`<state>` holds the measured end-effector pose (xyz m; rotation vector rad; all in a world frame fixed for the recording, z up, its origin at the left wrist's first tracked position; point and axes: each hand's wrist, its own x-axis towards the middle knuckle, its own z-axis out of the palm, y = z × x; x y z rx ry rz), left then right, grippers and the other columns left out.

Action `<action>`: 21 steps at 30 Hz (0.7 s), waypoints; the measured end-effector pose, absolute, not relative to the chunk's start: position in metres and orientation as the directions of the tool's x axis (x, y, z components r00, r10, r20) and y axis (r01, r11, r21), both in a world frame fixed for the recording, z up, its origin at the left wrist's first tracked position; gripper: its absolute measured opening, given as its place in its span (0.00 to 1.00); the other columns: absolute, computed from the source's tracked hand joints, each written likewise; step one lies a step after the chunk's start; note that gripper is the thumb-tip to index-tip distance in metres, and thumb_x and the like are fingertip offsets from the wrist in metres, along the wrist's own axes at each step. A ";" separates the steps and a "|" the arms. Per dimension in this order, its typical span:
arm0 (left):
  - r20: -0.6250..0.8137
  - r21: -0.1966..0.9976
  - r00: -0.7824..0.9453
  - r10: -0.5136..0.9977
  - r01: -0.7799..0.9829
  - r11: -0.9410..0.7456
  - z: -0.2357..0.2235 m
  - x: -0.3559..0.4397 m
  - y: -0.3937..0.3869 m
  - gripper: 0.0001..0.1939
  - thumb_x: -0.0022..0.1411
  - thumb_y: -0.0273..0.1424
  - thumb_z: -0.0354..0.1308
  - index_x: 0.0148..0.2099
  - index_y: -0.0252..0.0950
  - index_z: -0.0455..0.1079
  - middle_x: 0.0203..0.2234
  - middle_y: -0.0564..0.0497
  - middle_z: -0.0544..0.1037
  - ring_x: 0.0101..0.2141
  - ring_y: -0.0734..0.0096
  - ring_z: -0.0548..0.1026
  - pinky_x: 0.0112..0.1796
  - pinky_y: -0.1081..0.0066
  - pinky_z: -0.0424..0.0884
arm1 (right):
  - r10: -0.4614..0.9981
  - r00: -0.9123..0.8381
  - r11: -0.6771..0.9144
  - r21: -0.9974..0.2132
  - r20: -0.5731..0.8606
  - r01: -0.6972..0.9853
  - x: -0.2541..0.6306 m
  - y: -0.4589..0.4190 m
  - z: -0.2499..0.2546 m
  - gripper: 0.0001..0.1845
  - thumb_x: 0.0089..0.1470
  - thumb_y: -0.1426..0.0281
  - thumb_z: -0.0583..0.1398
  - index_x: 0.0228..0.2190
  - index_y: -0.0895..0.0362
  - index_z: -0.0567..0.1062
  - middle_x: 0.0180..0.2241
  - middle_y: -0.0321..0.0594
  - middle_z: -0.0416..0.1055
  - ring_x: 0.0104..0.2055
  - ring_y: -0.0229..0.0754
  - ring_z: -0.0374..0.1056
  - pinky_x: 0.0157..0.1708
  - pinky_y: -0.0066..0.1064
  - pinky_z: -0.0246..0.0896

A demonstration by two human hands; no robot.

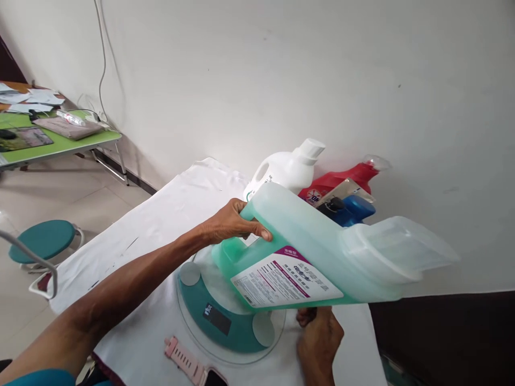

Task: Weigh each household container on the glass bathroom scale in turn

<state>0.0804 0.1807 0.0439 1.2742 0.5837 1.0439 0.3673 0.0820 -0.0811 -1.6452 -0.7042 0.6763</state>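
My left hand grips the handle of a big translucent detergent bottle, its thumb over the handle. Green liquid shows inside, and a white and purple label faces me. The bottle tilts on its side above a round glass scale, with its clear cap pointing right. Under the bottle's lower edge is my right hand, its fingers curled in. The bottle partly covers those fingers, and what they hold, if anything, cannot be made out.
Behind stand a white bottle, a red bottle and a blue container, close to the wall. A pink watch lies on the white tablecloth. Left are a teal stool and a green table.
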 end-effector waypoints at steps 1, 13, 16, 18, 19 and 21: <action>0.185 0.951 0.423 0.887 -0.304 -0.053 0.046 0.082 0.179 0.28 0.43 0.40 0.83 0.19 0.36 0.66 0.17 0.58 0.66 0.21 0.80 0.61 0.22 0.73 0.55 | 0.763 0.644 -0.153 -0.984 -0.057 0.094 0.368 0.082 -0.081 0.34 0.54 0.36 0.65 0.21 0.54 0.72 0.20 0.37 0.67 0.23 0.38 0.61 0.22 0.31 0.57; 0.469 0.854 -0.320 0.823 -0.072 -0.515 0.102 0.049 0.233 0.34 0.43 0.47 0.83 0.18 0.38 0.58 0.16 0.59 0.59 0.21 0.79 0.61 0.21 0.73 0.60 | 0.807 0.591 -0.197 -0.950 -0.017 0.243 0.370 0.082 -0.078 0.45 0.55 0.25 0.55 0.22 0.55 0.73 0.21 0.39 0.67 0.25 0.40 0.62 0.24 0.33 0.57; 0.470 0.858 -0.439 0.766 0.023 -0.514 0.089 0.043 0.263 0.33 0.45 0.43 0.82 0.19 0.39 0.56 0.18 0.59 0.58 0.22 0.79 0.59 0.22 0.72 0.61 | 0.808 0.589 -0.202 -0.948 -0.019 0.246 0.369 0.082 -0.076 0.46 0.53 0.24 0.55 0.22 0.55 0.73 0.21 0.39 0.67 0.25 0.40 0.61 0.24 0.33 0.57; 0.451 0.869 -0.500 0.740 0.056 -0.492 0.074 0.041 0.284 0.32 0.48 0.38 0.80 0.20 0.39 0.55 0.19 0.59 0.57 0.23 0.79 0.57 0.23 0.72 0.60 | 0.807 0.590 -0.206 -0.949 -0.027 0.240 0.369 0.082 -0.076 0.46 0.53 0.23 0.55 0.22 0.54 0.73 0.22 0.39 0.67 0.25 0.40 0.61 0.25 0.33 0.57; 0.441 0.873 -0.523 0.729 0.060 -0.484 0.066 0.041 0.295 0.32 0.48 0.37 0.80 0.20 0.39 0.55 0.19 0.60 0.56 0.23 0.79 0.56 0.24 0.72 0.60 | 0.803 0.595 -0.213 -0.948 -0.032 0.237 0.370 0.082 -0.077 0.45 0.53 0.23 0.55 0.22 0.54 0.73 0.21 0.39 0.67 0.25 0.40 0.61 0.25 0.33 0.57; 0.425 0.877 -0.554 0.716 0.054 -0.478 0.051 0.039 0.317 0.31 0.49 0.35 0.79 0.20 0.39 0.54 0.19 0.60 0.55 0.23 0.78 0.55 0.24 0.72 0.59 | 0.792 0.608 -0.232 -0.943 -0.041 0.238 0.372 0.082 -0.079 0.45 0.53 0.24 0.55 0.22 0.54 0.73 0.21 0.39 0.67 0.25 0.40 0.61 0.25 0.34 0.57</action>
